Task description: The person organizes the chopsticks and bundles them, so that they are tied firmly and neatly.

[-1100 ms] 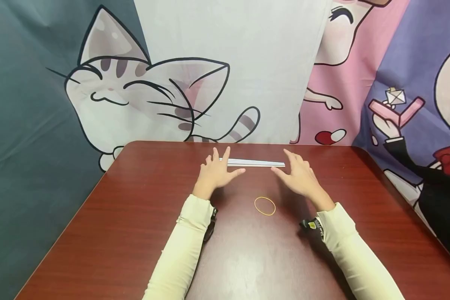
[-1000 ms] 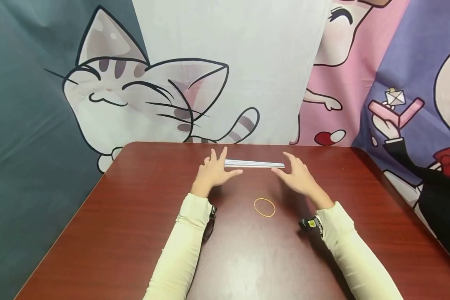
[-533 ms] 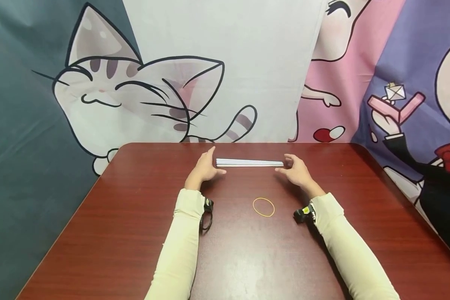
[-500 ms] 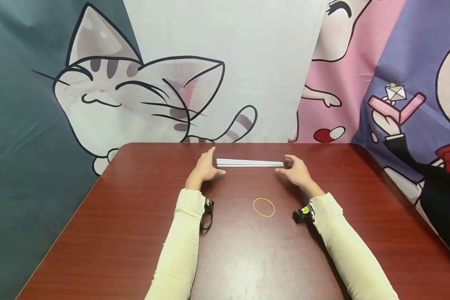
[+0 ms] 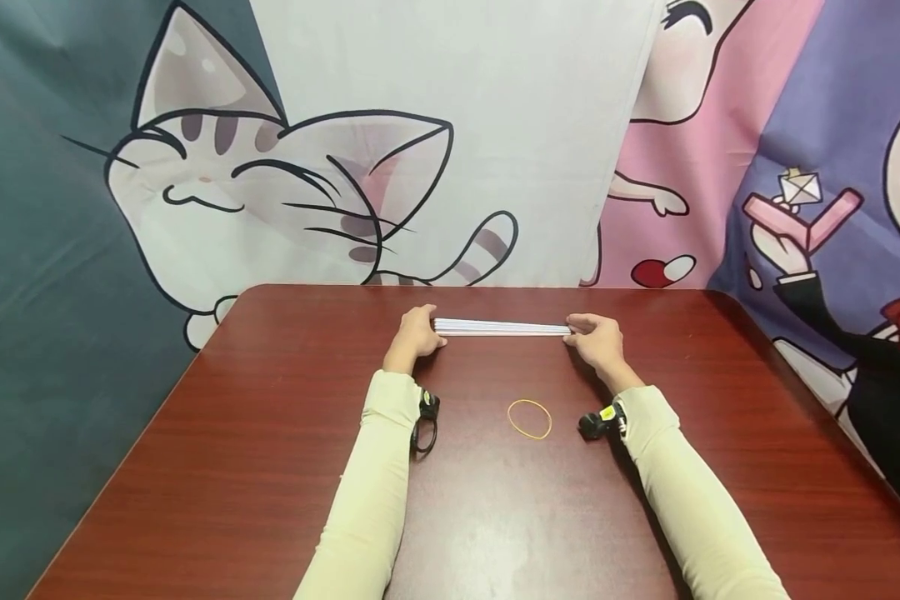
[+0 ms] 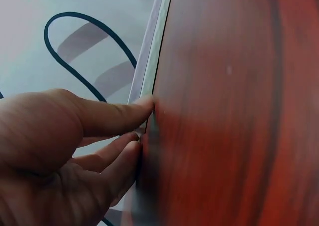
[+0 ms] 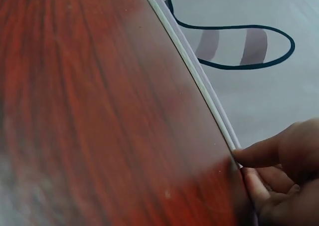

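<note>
A long bundle of thin white strips lies crosswise near the far edge of the table, lines running along its length; their exact kind cannot be told. At its left end my left hand pinches it; in the left wrist view the thumb is on the near side, the fingers beyond. My right hand pinches the right end, thumb in front and other fingers partly hidden behind. A yellow rubber band lies on the table between the forearms, touched by neither hand.
The reddish-brown wooden table has rounded far corners. Right behind it hangs a cloth backdrop with cartoon figures. A small black wrist camera sits at the right cuff, another camera with a cable loop at the left.
Both hands, earlier spread above and then beside the bundle, have come in to its two ends and pinch them. The bundle and rubber band stay in about the same place.
</note>
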### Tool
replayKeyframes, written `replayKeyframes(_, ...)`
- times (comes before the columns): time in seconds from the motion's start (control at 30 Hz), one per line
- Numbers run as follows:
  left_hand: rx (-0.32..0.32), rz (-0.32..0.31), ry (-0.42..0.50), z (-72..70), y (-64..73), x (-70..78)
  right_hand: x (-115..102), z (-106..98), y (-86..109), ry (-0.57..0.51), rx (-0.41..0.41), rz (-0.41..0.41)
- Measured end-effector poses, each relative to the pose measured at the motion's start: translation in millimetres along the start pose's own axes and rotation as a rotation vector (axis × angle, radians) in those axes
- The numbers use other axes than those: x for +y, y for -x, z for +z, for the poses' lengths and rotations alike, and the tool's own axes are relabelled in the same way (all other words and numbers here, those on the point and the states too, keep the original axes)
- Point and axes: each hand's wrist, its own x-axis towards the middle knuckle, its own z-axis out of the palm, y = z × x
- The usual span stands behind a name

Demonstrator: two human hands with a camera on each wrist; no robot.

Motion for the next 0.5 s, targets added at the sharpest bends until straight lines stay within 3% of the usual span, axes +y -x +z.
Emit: replayKeyframes(0.5, 0.041, 0.006, 0.084, 5.1, -1.4, -2.5, 8.9, -4.0, -9.0, 0.174, -0.039, -0.164)
